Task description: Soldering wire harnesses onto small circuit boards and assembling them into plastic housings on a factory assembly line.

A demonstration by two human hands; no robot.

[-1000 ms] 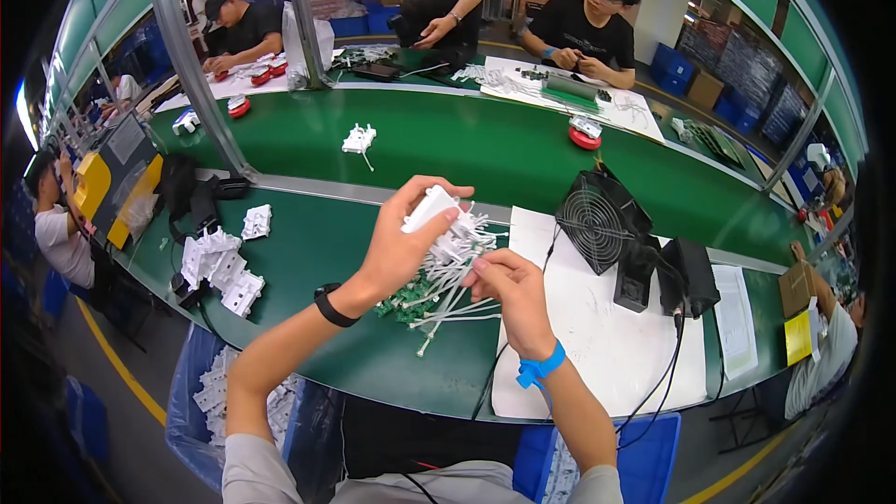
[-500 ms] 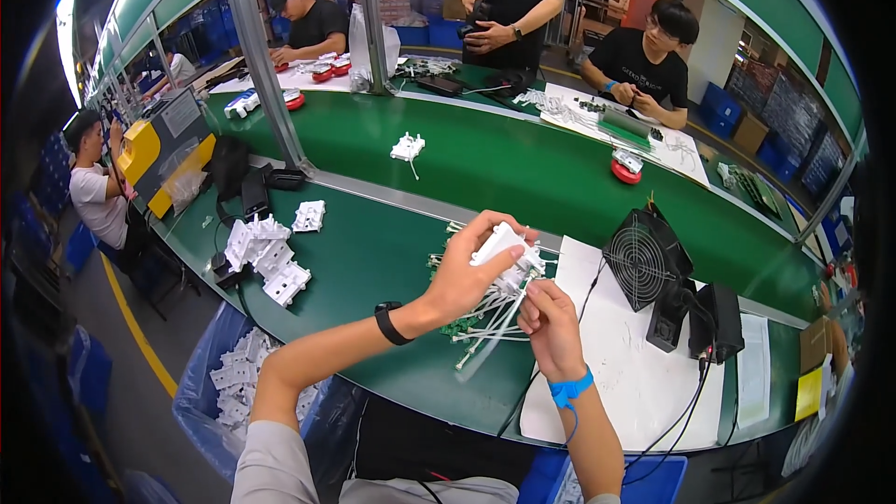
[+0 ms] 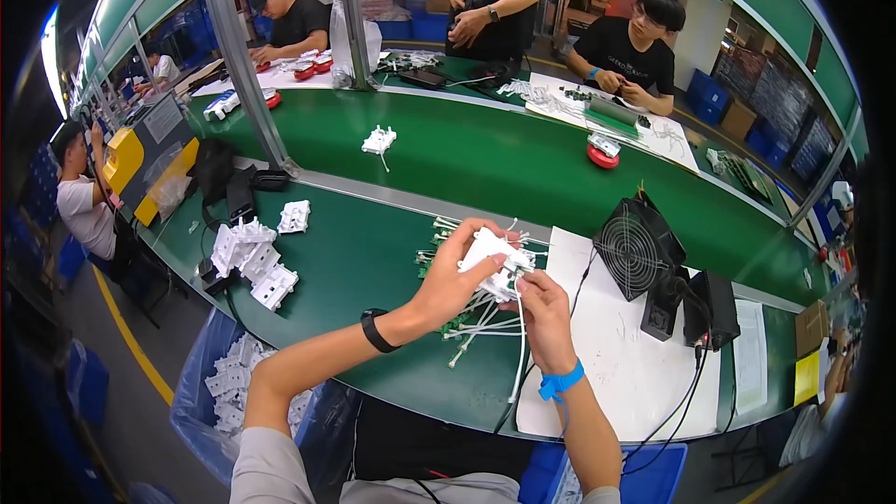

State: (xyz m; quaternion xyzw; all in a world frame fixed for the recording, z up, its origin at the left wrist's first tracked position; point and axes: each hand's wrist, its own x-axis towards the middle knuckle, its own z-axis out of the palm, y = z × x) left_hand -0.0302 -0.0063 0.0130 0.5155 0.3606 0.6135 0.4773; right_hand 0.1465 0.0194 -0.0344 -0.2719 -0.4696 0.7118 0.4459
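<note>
My left hand (image 3: 450, 287) is wrapped round a white plastic housing (image 3: 486, 250), its thumb on the smooth face, holding it tilted above the bench. My right hand (image 3: 547, 315) pinches at the housing's lower right edge, on the end of a white cable (image 3: 521, 355). The rest of that cable hangs down below the fingers, its tip near the bench's front. What sits exactly between the right fingertips is partly hidden. Beneath and behind both hands lies a bundle of white cables (image 3: 474, 325) with small green circuit boards among them.
Several white housings (image 3: 250, 257) are piled at left, above a blue lined bin (image 3: 199, 420) of more. A black fan (image 3: 637, 250) stands on white sheet (image 3: 607, 355) at right. Beyond a metal rail, a green belt (image 3: 467, 145) carries another housing (image 3: 379, 140). Other people sit opposite.
The white cable at my right hand has swung from slanting left to hanging straight down. Both hands remain at the housing, whose tilt has changed slightly; the whole view has shifted a little.
</note>
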